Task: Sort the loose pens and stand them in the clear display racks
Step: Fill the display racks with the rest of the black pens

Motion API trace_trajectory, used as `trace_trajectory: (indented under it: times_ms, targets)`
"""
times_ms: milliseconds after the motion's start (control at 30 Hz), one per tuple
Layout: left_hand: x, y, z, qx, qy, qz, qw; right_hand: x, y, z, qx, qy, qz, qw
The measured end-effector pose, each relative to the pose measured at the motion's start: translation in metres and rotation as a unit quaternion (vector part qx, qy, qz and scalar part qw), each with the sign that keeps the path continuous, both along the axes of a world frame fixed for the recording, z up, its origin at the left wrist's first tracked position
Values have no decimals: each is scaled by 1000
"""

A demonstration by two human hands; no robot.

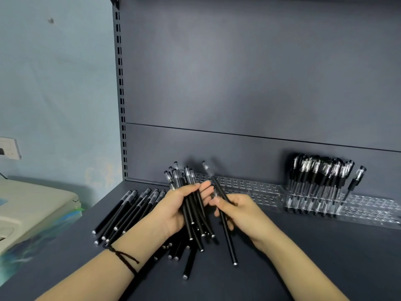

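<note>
My left hand [173,208] grips a bundle of several black pens [191,211] with clear caps, held upright over the dark shelf. My right hand [238,210] pinches a single black pen [225,227] just right of the bundle, cap end tilted up and away. More loose black pens [123,210] lie in a row on the shelf to the left and under my hands. A clear display rack [308,198] at the right rear holds several black pens standing in it. An empty clear rack section [245,186] lies behind my hands.
The dark grey shelf surface [303,257] extends to the right front. A grey back panel [238,83] rises behind the racks. A beige machine [32,209] sits off the shelf's left edge. More clear perforated rack [373,211] stretches to the far right.
</note>
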State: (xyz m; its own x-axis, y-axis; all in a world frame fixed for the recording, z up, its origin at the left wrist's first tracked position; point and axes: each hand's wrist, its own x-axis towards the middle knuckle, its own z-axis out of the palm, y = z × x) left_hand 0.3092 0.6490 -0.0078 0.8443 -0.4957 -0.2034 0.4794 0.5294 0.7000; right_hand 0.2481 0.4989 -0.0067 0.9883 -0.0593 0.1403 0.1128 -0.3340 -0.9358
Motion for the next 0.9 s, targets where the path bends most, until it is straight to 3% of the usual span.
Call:
trace_trajectory:
  times_ms: [100, 233, 400, 600, 667, 733, 800, 900]
  targets:
    - [-3, -1, 1, 0, -19, -30, 999, 2, -1, 6, 98, -61, -59, 992]
    - [-15, 1, 6, 47, -49, -119, 991, 2, -1, 12, 185, -76, -60, 978]
    - [-26, 1, 12, 92, -103, -184, 973, -2, 0, 11, 200, -34, -20, 979]
    - [-20, 1, 5, 60, -90, -198, 974, 2, 6, 2, 158, -20, 4, 987]
    - [-16, 3, 4, 52, -108, -213, 970, 2, 4, 2, 96, -57, -22, 993]
    - [-13, 3, 5, 39, -108, -188, 975, 0, -1, 2, -40, -124, -90, 987]
    - [-11, 3, 7, 20, -106, -125, 986, -3, -4, 1, -156, -163, -132, 965]
    - [-5, 8, 7, 3, -98, -17, 995, -7, 2, 0, -228, -153, -107, 956]
